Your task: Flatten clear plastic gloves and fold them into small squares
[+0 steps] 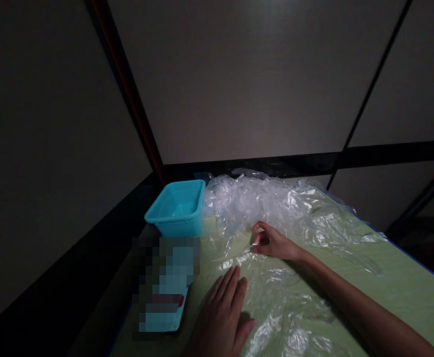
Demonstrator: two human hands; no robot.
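My left hand lies flat, palm down, at the lower middle, with its fingers stretched out and the thumb apart. It rests at the left side of a thin clear plastic sheet spread on the pale green surface. Farther off, my right hand reaches in from the right. Its thumb and a finger come together at the sheet in a pinch, while another finger arches above. The film between the fingertips is hard to make out. Behind the right hand lies a crumpled heap of clear plastic.
A turquoise plastic basin stands at the surface's back left corner. In front of it lies a pale blue, partly pixelated object with a red mark. The green surface has a blue edge. Panelled walls rise behind and left.
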